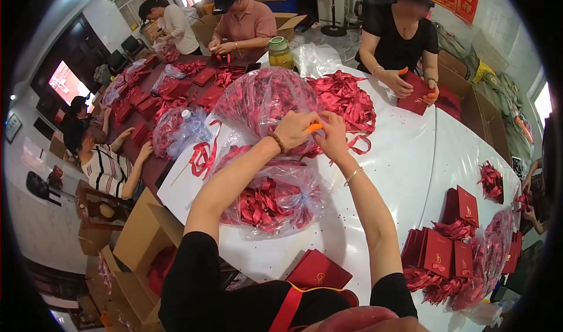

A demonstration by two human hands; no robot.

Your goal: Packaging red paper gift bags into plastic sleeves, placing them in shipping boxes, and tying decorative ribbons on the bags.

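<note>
Gripping a small orange tool (315,128) between left hand (295,129) and right hand (332,136), both closed around it above the clear bag of red ribbons (265,100) on the white table (410,173). Likely handling as light, rigid and smooth, though mostly hidden by fingers; pinching best along its short body.

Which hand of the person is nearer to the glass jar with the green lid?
Left. The left hand is below the jar, slightly to its right; the right hand is further right and lower.
</note>
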